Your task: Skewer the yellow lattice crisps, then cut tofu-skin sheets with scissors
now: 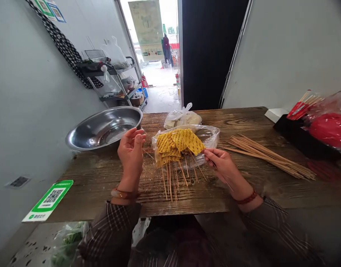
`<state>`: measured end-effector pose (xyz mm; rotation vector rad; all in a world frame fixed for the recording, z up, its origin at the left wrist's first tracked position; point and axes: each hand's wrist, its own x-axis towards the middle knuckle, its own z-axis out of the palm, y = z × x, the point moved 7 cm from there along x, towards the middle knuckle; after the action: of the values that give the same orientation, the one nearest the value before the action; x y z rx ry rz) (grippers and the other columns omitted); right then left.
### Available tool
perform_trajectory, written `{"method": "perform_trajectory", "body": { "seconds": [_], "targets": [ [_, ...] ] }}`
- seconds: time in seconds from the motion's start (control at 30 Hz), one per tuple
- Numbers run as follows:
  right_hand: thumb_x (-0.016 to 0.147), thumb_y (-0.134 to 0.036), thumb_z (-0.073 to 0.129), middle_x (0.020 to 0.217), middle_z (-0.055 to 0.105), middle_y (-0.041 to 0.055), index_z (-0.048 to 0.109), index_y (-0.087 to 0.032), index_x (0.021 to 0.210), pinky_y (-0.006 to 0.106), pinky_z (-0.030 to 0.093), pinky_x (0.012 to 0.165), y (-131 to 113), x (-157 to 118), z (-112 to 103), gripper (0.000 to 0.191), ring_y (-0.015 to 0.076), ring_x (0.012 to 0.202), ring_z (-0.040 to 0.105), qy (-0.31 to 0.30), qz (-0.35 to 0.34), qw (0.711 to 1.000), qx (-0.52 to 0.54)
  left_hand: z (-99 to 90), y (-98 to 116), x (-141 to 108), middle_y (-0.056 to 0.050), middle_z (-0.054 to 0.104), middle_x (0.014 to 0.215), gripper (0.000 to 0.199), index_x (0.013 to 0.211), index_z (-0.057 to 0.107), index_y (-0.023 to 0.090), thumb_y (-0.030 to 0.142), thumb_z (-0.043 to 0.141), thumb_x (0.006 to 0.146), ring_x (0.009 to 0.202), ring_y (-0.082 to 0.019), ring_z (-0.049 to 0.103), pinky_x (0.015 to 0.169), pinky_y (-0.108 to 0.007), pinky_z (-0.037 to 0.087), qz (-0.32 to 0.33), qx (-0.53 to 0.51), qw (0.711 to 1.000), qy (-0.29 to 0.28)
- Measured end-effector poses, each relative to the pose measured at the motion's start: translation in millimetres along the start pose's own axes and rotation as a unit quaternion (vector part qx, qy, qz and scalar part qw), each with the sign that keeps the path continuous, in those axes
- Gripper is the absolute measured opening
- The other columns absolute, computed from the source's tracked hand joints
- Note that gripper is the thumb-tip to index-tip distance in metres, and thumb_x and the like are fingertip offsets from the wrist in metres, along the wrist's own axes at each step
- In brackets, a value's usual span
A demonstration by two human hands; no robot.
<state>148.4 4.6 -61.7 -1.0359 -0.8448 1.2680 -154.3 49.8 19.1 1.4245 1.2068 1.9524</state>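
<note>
My right hand (219, 162) pinches a thin wooden skewer just below the yellow, diagonally scored piece of food (196, 147) threaded on it. The rest of that skewer runs back under my palm toward the wrist. Beside it lies a pile of similar yellow skewered pieces (167, 146) on a clear plastic bag (212, 139), with bare stick ends (171, 181) pointing toward me. My left hand (131, 148) is raised left of the pile, in front of the steel basin. Its fingers are loosely bent and apart, and nothing shows in them.
A large steel basin (84, 139) stands at the left. Behind the pile sits a tied white bag (184, 118). Loose bamboo skewers (270, 157) lie at the right, near a black box (292, 135) with red-wrapped items. A green QR-code card (52, 198) lies at the left edge.
</note>
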Motion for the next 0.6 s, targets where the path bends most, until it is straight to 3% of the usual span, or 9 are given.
{"method": "perform_trajectory", "body": {
  "seconds": [0.07, 0.2, 0.4, 0.5, 0.6],
  "targets": [
    [0.053, -0.052, 0.086, 0.059, 0.060, -0.0023, 0.074, -0.016, 0.081, 0.018, 0.027, 0.039, 7.7, 4.0, -10.2, 0.048, 0.0043, 0.044, 0.041, 0.030, 0.029, 0.999, -0.017, 12.2, -7.6, 6.9, -0.009, 0.069, 0.112, 0.037, 0.115, 0.062, 0.020, 0.040, 0.067, 0.085, 0.095, -0.017, 0.067, 0.085, -0.033, 0.054, 0.018, 0.041, 0.998, -0.038],
    [0.048, -0.054, 0.084, 0.058, 0.058, -0.0033, 0.072, -0.015, 0.082, 0.017, 0.023, 0.037, 7.9, 16.1, -31.9, 0.053, 0.0037, 0.041, 0.038, 0.071, 0.019, 0.995, -0.068, 39.8, -19.8, 10.9, -0.011, 0.067, 0.115, 0.042, 0.117, 0.062, 0.018, 0.040, 0.067, 0.082, 0.101, -0.021, 0.065, 0.090, -0.039, 0.051, 0.068, 0.109, 0.986, -0.102],
    [0.061, -0.056, 0.072, 0.065, 0.064, 0.0009, 0.072, -0.013, 0.094, 0.020, 0.032, 0.041, 5.1, 25.1, -32.4, 0.055, 0.0069, 0.045, 0.043, 0.064, -0.027, 0.975, -0.210, 35.5, -39.9, 3.0, -0.012, 0.066, 0.120, 0.046, 0.121, 0.060, 0.018, 0.042, 0.066, 0.082, 0.105, -0.023, 0.064, 0.092, -0.041, 0.049, 0.061, 0.118, 0.985, -0.110],
    [0.075, -0.054, 0.061, 0.071, 0.067, 0.0030, 0.071, -0.011, 0.106, 0.022, 0.038, 0.046, 3.0, 36.2, -22.9, 0.054, 0.0088, 0.048, 0.047, 0.048, -0.067, 0.944, -0.321, 34.8, -47.2, -0.4, -0.013, 0.065, 0.122, 0.051, 0.123, 0.059, 0.019, 0.044, 0.067, 0.080, 0.105, -0.025, 0.064, 0.093, -0.043, 0.049, 0.045, 0.112, 0.984, -0.129],
    [0.080, -0.044, 0.061, 0.067, 0.069, 0.0035, 0.074, -0.012, 0.098, 0.025, 0.042, 0.051, 2.2, 46.2, -16.1, 0.039, 0.0126, 0.052, 0.053, 0.030, -0.105, 0.885, -0.454, 38.9, -51.5, -2.1, -0.015, 0.063, 0.125, 0.058, 0.126, 0.057, 0.018, 0.046, 0.069, 0.077, 0.109, -0.028, 0.062, 0.095, -0.046, 0.048, 0.038, 0.122, 0.980, -0.155]
  ]
}}
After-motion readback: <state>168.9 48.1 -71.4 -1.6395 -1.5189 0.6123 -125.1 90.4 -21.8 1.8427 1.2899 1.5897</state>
